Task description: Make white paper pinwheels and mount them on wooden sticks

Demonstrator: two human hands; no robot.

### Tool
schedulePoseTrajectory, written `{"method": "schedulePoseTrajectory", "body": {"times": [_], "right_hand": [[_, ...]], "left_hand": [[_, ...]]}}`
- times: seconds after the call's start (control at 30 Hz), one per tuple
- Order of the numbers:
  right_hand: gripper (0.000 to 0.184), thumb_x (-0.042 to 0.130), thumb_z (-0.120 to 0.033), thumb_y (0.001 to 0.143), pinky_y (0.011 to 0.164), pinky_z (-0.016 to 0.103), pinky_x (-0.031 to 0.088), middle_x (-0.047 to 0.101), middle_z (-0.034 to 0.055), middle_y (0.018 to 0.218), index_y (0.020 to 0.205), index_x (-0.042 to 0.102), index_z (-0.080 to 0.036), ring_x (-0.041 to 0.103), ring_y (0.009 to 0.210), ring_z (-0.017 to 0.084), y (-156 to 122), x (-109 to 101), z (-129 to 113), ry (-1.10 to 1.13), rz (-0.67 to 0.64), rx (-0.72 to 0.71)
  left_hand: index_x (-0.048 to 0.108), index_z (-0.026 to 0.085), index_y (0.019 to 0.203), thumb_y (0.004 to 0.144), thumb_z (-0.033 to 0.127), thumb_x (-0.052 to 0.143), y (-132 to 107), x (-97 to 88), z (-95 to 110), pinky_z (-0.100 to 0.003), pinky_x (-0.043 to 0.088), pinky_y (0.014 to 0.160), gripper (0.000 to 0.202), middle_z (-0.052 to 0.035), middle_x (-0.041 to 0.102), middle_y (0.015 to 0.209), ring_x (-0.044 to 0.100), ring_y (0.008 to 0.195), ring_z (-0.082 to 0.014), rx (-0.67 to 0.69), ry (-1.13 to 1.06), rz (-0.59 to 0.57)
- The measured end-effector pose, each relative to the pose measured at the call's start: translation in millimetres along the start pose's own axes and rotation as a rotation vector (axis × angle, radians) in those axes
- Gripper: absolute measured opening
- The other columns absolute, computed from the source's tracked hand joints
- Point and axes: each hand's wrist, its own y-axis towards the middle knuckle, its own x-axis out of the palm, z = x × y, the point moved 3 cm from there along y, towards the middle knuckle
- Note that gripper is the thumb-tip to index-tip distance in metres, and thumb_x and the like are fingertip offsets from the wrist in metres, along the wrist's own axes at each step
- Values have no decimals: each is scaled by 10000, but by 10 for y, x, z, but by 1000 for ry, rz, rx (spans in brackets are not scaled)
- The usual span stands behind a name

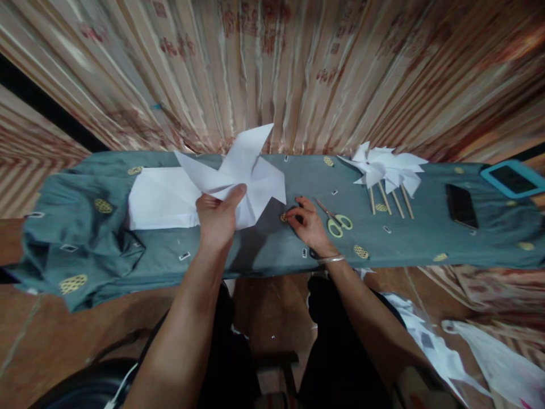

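My left hand (218, 216) is closed on a white paper pinwheel (244, 170) and holds it up above the grey-green cloth (272, 250) that covers a narrow table. My right hand (307, 222) rests on the cloth with its fingertips pinched on a small object that I cannot make out. Just right of that hand lie scissors (336, 218) with yellow-green handles. Sheets of white paper (159, 199) lie flat behind my left hand.
Several finished paper pinwheels on wooden sticks (387, 173) lie at the right. Further right are a black phone (461, 205) and a tablet in a blue case (513, 177). A striped curtain hangs behind. Paper scraps and a plastic bag (489, 352) lie on the floor.
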Motion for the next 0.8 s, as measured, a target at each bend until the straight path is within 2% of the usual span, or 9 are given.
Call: {"method": "schedulePoseTrajectory", "body": {"times": [0.13, 0.23, 0.37, 0.5, 0.6, 0.8], "right_hand": [[158, 582, -200, 820, 1109, 501, 390, 655, 107, 1272, 866, 733, -206, 547, 1271, 286, -5, -134, -42, -42, 28, -40], [240, 513, -209, 891, 1034, 437, 460, 729, 97, 1107, 1011, 720, -191, 651, 1094, 246, -30, -232, -201, -107, 49, -78], [269, 511, -272, 936, 874, 391, 521, 754, 102, 994, 1100, 703, -180, 690, 943, 261, -92, -245, -435, -311, 0, -29], [251, 525, -261, 948, 829, 349, 512, 746, 127, 1010, 1094, 699, -154, 683, 928, 262, -149, -194, -554, -435, -88, -64], [242, 506, -215, 952, 834, 340, 500, 741, 120, 1051, 1094, 692, -155, 666, 938, 254, -163, -179, -534, -472, -114, -111], [257, 460, -183, 967, 808, 326, 483, 741, 115, 961, 996, 714, -165, 637, 914, 242, -142, -114, -497, -536, -219, -194]], "left_hand": [[718, 147, 734, 628, 309, 788, 11, 1, -30, -306, 566, 733, 206, -38, 743, 770, 705, 798, -210, 22, 29, -4], [727, 144, 783, 632, 304, 781, 18, 12, -64, -304, 567, 748, 226, -39, 748, 783, 707, 808, -207, 35, 35, -15], [735, 146, 873, 637, 305, 780, 18, 37, -104, -321, 567, 796, 288, -46, 755, 807, 712, 853, -216, 47, 1, -38], [737, 141, 848, 630, 309, 782, 14, 44, -134, -333, 567, 796, 279, -48, 758, 815, 714, 832, -217, 32, -4, -47], [740, 141, 787, 622, 311, 785, 2, 43, -135, -317, 567, 757, 241, -51, 762, 814, 711, 785, -205, 7, 12, -47], [750, 133, 729, 580, 295, 809, -52, 45, -119, -300, 555, 693, 228, -47, 757, 760, 701, 749, -209, -52, 70, -45]]}}
